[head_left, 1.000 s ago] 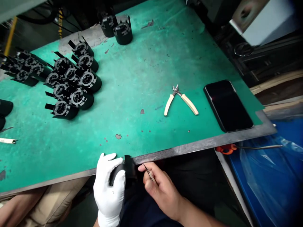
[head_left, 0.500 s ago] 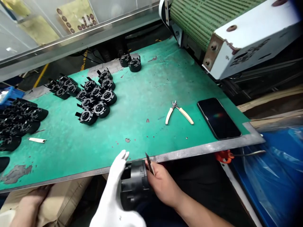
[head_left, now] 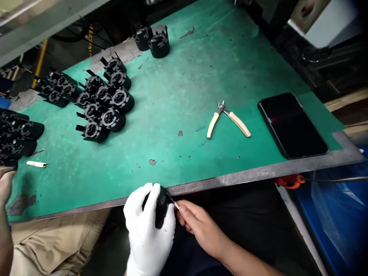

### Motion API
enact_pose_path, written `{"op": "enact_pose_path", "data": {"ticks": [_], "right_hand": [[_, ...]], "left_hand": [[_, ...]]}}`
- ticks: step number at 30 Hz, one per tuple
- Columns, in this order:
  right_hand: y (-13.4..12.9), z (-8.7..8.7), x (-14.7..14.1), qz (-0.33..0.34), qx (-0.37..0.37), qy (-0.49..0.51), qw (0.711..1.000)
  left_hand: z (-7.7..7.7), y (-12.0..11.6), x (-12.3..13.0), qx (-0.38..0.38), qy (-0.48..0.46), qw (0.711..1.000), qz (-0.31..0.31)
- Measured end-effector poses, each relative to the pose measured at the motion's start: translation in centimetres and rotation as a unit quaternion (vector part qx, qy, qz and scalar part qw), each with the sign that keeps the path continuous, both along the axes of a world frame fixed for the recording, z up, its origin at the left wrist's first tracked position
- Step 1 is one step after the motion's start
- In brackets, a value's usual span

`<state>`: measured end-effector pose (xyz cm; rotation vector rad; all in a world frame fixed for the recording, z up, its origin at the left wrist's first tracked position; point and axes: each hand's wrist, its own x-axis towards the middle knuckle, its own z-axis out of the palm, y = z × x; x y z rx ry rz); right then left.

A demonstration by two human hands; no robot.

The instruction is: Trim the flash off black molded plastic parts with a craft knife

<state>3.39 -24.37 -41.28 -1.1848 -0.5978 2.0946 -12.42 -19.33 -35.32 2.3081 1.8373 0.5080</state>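
My left hand, in a white glove, is wrapped round a black plastic part at the table's front edge. Bare, my right hand pinches a thin knife with a pale handle; its dark blade points up and left against the part's right side. The glove covers much of the part. Cutters with cream handles lie spread on the green table, with a black phone to their right. Several similar black parts stand in a group at the left.
Two black parts stand at the back. More parts and a small pale piece are at far left, near another person's hand. An orange-handled tool sits below the right edge, beside blue plastic.
My gloved fingers have closed over the black part, which has turned. The knife now tilts left against it. The other person's hand has risen to the table's left side. The view has shifted closer.
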Motion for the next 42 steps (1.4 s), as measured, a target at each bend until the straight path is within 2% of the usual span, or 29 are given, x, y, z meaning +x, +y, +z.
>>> {"op": "enact_pose_path", "data": {"ticks": [4, 8, 13, 21, 24, 31, 42], "right_hand": [[0.2, 0.1, 0.1, 0.005, 0.031, -0.003, 1.000], [0.8, 0.6, 0.8, -0.001, 0.092, -0.049, 0.995], [1.9, 0.8, 1.5, 0.013, 0.134, -0.086, 0.987], [2.6, 1.5, 1.0, 0.019, 0.124, -0.123, 0.984], [2.5, 1.1, 0.7, 0.012, 0.117, -0.123, 0.985], [1.8, -0.4, 1.4, 0.012, 0.111, -0.052, 0.992], [2.5, -0.8, 1.7, 0.052, 0.139, -0.069, 0.987]], "left_hand": [[-1.2, -0.8, 0.6, 0.034, -0.029, 0.999, 0.010], [-1.9, -1.0, 0.1, 0.055, -0.033, 0.998, 0.015], [-2.4, -1.1, -0.6, 0.073, -0.016, 0.997, -0.013], [-2.2, -1.0, -0.1, 0.081, -0.022, 0.996, -0.006], [-2.1, -1.0, 0.1, 0.095, -0.020, 0.995, -0.006], [-1.8, -1.1, 0.4, 0.096, -0.008, 0.995, -0.003], [-2.2, -0.8, 0.3, 0.120, -0.017, 0.993, -0.010]]}}
